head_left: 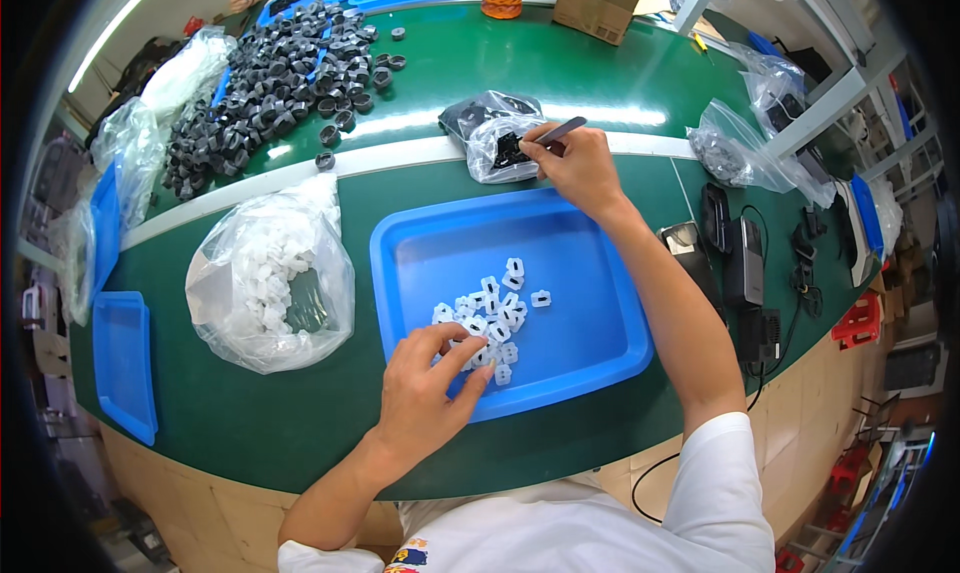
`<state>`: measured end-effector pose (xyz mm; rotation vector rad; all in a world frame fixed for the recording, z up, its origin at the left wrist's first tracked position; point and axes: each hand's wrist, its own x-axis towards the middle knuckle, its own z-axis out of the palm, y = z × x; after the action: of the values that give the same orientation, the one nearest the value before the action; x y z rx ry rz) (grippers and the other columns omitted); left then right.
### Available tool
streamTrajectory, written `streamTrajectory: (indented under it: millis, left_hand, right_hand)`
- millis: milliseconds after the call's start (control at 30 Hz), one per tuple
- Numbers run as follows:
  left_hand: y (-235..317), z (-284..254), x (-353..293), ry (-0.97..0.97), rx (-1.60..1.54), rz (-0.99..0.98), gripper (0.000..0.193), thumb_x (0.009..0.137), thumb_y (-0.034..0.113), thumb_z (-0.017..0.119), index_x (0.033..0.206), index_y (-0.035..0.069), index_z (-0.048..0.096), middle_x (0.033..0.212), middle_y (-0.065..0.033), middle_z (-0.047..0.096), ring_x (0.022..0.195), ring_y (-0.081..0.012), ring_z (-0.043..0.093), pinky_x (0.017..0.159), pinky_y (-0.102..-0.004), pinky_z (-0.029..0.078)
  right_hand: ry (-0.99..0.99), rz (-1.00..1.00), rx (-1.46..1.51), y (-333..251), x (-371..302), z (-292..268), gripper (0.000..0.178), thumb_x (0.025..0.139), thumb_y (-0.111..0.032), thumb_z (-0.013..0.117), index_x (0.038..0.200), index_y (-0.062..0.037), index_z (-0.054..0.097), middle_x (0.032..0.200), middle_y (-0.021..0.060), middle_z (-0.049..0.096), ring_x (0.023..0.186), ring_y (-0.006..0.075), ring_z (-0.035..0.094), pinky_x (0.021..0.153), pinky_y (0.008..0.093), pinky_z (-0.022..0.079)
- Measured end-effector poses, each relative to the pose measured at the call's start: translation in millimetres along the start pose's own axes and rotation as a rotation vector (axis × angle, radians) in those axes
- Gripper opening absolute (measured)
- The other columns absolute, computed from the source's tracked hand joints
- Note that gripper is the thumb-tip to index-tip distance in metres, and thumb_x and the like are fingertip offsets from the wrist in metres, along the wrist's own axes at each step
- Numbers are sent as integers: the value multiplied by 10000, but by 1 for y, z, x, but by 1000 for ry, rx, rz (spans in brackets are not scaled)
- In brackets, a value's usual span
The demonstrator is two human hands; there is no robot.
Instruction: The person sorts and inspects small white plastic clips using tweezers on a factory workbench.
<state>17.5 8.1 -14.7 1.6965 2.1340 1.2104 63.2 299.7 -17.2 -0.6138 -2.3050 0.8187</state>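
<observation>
My right hand (575, 163) is closed around a pair of dark tweezers (563, 130). Their working end dips toward small black parts (509, 151) in the mouth of a clear plastic bag (490, 123) beyond the tray. Below, my left hand (428, 388) reaches over the near left part of a blue tray (625, 283). Its fingers are bent around a small white plastic piece (475, 326), partly hidden by the fingertips. Several more white pieces (515, 268) lie loose in the tray, many with a dark slot or insert in the middle.
An open clear bag of white pieces (270, 273) stands left of the tray. Many dark grey caps (260, 93) are heaped at the far left. A small blue tray (125, 363) lies at the left edge. Black devices with cables (743, 263) lie at the right. A cardboard box (595, 8) stands behind.
</observation>
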Motion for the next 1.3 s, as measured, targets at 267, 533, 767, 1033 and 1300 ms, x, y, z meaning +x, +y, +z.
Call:
streamTrajectory:
  millis: [267,533,767,1033,1300]
  left_hand:
    - [-1,0,-1,2,-16,5,245,687,81,723,918,43,655,930,-92,597,808,-229,577,631,-301,463]
    - [-11,-50,3,158,2,-62,203,716,57,697,913,36,653,907,-75,632,781,-192,584,658,-281,449]
    - [-94,-123,16,278,322,-204,241,743,4,639,983,21,637,932,-92,651,800,-197,603,709,-280,454]
    - [-113,-105,30,26,866,56,357,673,17,649,1025,70,627,874,-67,622,898,-249,557,764,-362,437]
    - [-31,-79,6,146,-344,-249,233,826,-83,538,1039,-2,587,939,-74,507,798,-154,628,515,-209,502]
  right_hand:
    - [32,155,304,-4,-3,-3,141,793,-96,659,856,29,663,609,78,622,498,111,581,473,239,437]
    - [30,238,403,-48,-38,-28,178,794,-130,678,843,40,658,632,58,622,517,81,565,472,211,430]
    - [-15,265,629,-96,-107,-40,111,788,-27,675,869,42,643,725,87,638,527,94,570,469,198,458]
    - [-46,266,745,-103,-130,-34,107,787,-10,671,879,36,641,745,95,635,547,104,579,483,202,475]
    - [-125,294,885,-114,-140,-39,112,783,-9,675,883,33,648,727,81,628,549,101,574,475,197,470]
